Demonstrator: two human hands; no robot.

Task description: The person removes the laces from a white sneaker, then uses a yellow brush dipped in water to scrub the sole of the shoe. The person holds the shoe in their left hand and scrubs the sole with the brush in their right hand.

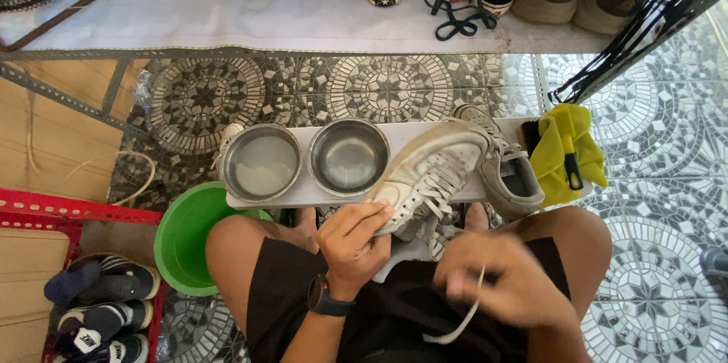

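My left hand (353,238) grips the toe of a white sneaker (432,173) that is tilted on its side over the low grey board (303,195). My right hand (504,276), blurred, pinches a white shoelace (462,317) that hangs down over my black shorts. A second worn sneaker (509,173) lies on the board just right of the first. A dark watch sits on my left wrist.
Two steel bowls (260,162) (349,154) of cloudy water stand on the board. A yellow cloth (565,151) and a brush (529,136) lie at its right end. A green basin (186,238) sits left, a red crate (45,215) of shoes beyond it. A shelf (227,22) of shoes runs along the top.
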